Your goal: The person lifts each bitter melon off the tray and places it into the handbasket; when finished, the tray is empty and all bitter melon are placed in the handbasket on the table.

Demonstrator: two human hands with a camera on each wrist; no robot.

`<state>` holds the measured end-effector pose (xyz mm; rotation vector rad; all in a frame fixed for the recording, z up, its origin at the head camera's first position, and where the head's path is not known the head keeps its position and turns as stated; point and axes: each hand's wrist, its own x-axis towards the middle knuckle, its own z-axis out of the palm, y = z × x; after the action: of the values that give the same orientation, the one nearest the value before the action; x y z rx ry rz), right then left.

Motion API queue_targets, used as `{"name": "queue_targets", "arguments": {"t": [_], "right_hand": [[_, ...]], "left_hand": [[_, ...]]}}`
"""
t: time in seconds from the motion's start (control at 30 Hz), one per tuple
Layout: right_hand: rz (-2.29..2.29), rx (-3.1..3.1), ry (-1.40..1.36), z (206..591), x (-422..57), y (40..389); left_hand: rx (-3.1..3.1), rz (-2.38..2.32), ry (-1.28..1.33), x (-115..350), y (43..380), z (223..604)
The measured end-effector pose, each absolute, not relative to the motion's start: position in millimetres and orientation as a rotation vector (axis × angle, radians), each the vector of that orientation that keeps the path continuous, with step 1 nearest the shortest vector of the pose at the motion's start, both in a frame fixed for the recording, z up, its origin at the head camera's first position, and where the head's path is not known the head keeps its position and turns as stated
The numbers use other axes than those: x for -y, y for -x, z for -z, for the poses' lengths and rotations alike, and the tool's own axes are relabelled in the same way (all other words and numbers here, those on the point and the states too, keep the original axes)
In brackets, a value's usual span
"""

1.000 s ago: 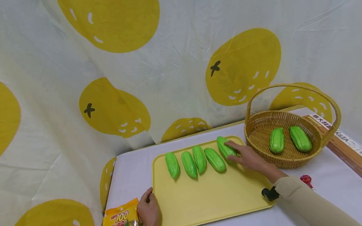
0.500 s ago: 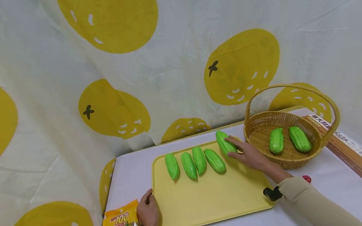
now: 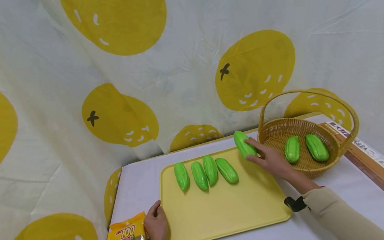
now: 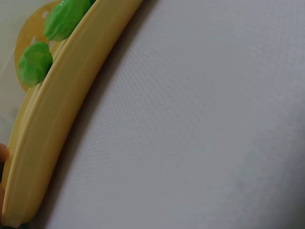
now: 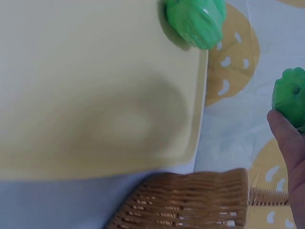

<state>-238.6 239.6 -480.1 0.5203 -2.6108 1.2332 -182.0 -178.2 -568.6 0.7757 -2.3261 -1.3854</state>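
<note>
In the head view my right hand (image 3: pixel 272 163) grips a ridged green gourd (image 3: pixel 244 144), thumb on the near side and fingers on the far side, above the tray's back right corner. The right wrist view shows the thumb against the held gourd (image 5: pixel 290 98). Several similar gourds lie in a row on the yellow tray (image 3: pixel 216 214), the nearest to that hand being a slanted gourd (image 3: pixel 227 170). My left hand (image 3: pixel 156 227) holds the tray's left edge. In the left wrist view only its fingertips show at the tray rim (image 4: pixel 71 90).
Right of the tray stands a wicker basket (image 3: pixel 312 171) with a tall handle and two gourds (image 3: pixel 316 148) inside. Behind it lies a long brown and white box (image 3: pixel 366 158). A yellow candy bag (image 3: pixel 126 234) sits beside my left hand. A patterned curtain (image 3: pixel 190 80) hangs behind the table.
My right hand has lifted the rightmost gourd off the tray and carried it up and slightly right, toward the basket. The left hand has stayed at the tray's edge.
</note>
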Motion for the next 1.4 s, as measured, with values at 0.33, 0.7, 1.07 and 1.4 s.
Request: {"name": "queue_targets", "arguments": {"t": [0.33, 0.7, 1.07, 1.4], "right_hand": [[-1.127, 2.582, -0.440, 476.8, -252.9, 234.8], [-1.186, 2.567, -0.345, 475.4, -273.0, 230.3], [-1.180, 2.600, -0.192, 480.8, -292.4, 229.9], [-1.173, 2.728, -0.044, 491.6, -305.8, 237.8]], "left_hand": [[2.337, 1.395, -0.804, 179.8, 179.9, 569.6], [2.346, 1.398, -0.790, 180.3, 182.9, 569.1], [2.351, 1.393, -0.781, 178.9, 182.5, 567.8], [2.341, 1.390, -0.782, 177.9, 182.7, 568.5]]}}
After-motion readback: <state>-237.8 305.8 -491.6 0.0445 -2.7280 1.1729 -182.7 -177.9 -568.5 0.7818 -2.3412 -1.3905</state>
